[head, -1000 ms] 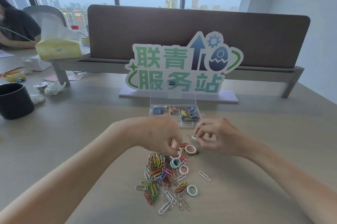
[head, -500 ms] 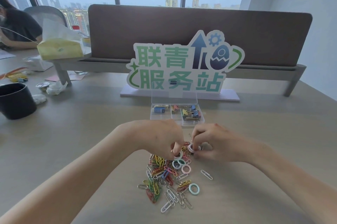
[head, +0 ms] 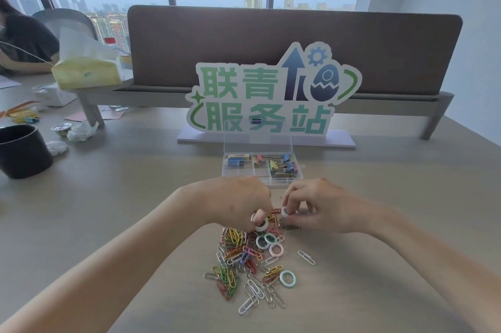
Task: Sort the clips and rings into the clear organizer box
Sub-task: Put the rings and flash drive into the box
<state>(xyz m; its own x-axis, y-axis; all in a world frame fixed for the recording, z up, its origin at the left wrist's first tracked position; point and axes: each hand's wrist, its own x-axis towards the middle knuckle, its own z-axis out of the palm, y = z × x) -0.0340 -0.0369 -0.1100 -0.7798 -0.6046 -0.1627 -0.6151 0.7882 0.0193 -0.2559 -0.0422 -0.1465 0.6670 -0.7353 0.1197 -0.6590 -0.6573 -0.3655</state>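
Rings (head: 272, 242), clips (head: 238, 259): mixed heap on desk (head: 122, 210), just before clear organizer box (head: 261, 167); lid upright, ready for filling. Left hand (head: 238, 201) fingers curled, pinching white ring (head: 260, 223). Right hand (head: 322, 205) pinching another ring (head: 285, 211), likely gathering rings apart from clips.

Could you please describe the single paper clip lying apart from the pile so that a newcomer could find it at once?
Start at the clear organizer box in front of the sign, then come down past both hands to the clip pile. Just right of the pile lies one silver clip, set diagonally on bare table. Unlike the others, it touches no other clip or ring.
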